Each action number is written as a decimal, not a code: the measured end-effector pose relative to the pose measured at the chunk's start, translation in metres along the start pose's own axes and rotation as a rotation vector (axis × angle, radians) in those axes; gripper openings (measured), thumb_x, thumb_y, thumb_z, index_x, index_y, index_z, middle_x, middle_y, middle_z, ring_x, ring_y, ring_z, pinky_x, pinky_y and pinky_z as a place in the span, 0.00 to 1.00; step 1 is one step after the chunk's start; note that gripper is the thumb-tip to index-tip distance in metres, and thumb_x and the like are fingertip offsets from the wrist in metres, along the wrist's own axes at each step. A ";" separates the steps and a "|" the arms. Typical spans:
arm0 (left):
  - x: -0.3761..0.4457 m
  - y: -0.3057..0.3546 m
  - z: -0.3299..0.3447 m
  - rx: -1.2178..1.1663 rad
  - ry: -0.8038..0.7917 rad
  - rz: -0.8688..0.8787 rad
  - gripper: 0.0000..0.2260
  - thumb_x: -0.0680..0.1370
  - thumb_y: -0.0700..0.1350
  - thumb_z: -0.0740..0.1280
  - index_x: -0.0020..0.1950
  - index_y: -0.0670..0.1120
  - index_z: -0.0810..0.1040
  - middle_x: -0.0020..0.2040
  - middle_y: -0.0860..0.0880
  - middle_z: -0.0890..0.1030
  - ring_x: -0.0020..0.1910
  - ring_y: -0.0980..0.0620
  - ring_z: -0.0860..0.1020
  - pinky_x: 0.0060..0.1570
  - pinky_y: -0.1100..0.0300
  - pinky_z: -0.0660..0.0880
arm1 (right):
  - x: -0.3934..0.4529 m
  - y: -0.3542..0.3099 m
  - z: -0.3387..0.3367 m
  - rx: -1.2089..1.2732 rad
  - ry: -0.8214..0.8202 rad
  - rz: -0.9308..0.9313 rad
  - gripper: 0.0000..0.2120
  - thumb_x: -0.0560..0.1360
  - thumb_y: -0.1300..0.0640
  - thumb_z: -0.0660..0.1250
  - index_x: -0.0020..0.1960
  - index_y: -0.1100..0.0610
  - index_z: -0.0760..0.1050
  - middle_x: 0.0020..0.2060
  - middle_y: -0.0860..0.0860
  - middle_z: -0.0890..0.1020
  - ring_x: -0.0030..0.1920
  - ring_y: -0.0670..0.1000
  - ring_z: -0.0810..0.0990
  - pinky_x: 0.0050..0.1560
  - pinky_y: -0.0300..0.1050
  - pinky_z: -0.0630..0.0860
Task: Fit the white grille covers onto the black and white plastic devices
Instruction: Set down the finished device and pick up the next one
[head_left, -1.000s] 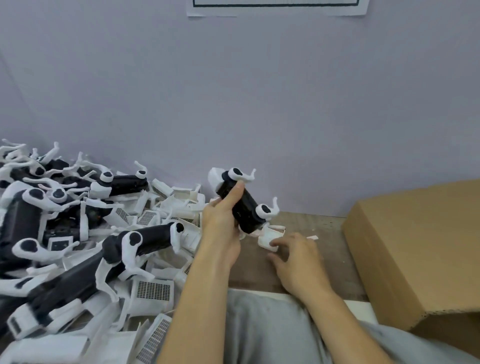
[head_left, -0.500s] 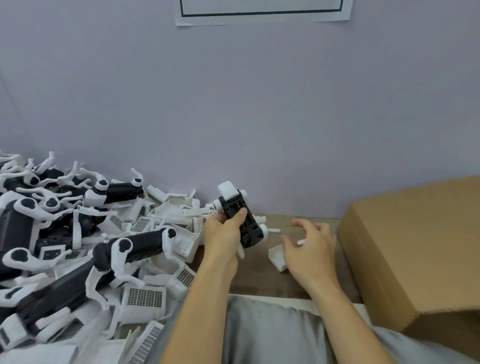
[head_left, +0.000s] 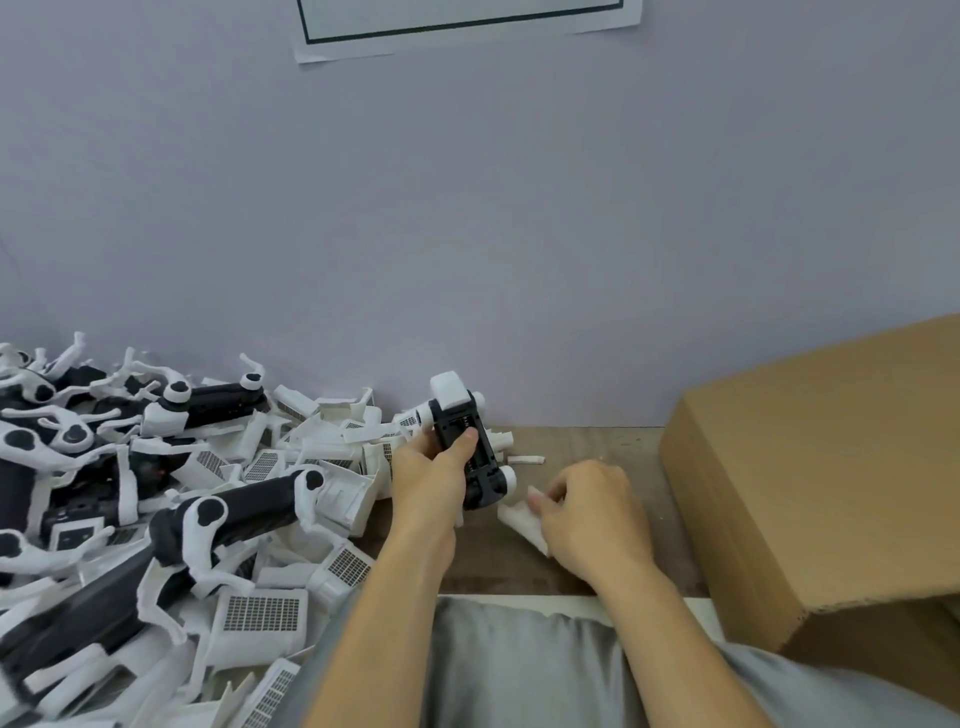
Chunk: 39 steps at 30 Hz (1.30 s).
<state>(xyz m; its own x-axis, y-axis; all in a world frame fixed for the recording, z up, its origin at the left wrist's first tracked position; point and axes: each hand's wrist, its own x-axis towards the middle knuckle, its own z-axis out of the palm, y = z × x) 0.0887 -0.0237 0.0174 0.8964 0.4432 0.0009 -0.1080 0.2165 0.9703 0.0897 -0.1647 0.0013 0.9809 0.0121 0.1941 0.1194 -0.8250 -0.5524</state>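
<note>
Left hand (head_left: 427, 480) gripping a black and white device (head_left: 467, 447), right hand (head_left: 587, 512) beside it pinching a white cover (head_left: 522, 522).

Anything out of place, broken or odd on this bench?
Nothing looks damaged. The devices and grille covers lie in a loose, tangled heap on the left rather than sorted. A small white strip lies alone on the table.

one head-worn wide-angle view looks forward and down from just above the person's lap, close over the wooden table (head_left: 571, 447). it faces the grey wall (head_left: 467, 234), which fills the upper half; straight lines bow toward the edges.
</note>
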 end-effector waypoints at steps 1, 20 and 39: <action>0.001 0.000 0.000 0.009 -0.012 0.009 0.07 0.80 0.40 0.67 0.57 0.45 0.81 0.45 0.50 0.87 0.45 0.52 0.85 0.54 0.48 0.81 | 0.000 -0.001 -0.003 -0.004 0.043 0.006 0.14 0.80 0.44 0.65 0.41 0.51 0.78 0.42 0.49 0.79 0.47 0.53 0.77 0.47 0.49 0.76; -0.011 0.001 0.015 -0.203 -0.304 -0.215 0.14 0.78 0.46 0.60 0.44 0.46 0.85 0.41 0.45 0.85 0.38 0.48 0.83 0.36 0.57 0.71 | 0.001 -0.022 -0.002 0.547 0.294 -0.416 0.12 0.75 0.61 0.71 0.50 0.45 0.73 0.49 0.42 0.76 0.51 0.41 0.75 0.49 0.27 0.69; -0.018 -0.001 0.018 0.052 -0.273 0.116 0.08 0.81 0.44 0.66 0.55 0.43 0.83 0.50 0.41 0.86 0.51 0.43 0.84 0.54 0.47 0.81 | 0.011 -0.015 0.001 1.222 -0.044 0.065 0.09 0.80 0.56 0.68 0.53 0.59 0.84 0.44 0.52 0.88 0.48 0.50 0.87 0.50 0.44 0.81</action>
<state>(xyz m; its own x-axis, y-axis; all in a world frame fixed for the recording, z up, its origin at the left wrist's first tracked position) 0.0808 -0.0477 0.0204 0.9625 0.2104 0.1710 -0.2010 0.1302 0.9709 0.0991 -0.1515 0.0109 0.9920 0.0287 0.1230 0.1121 0.2485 -0.9621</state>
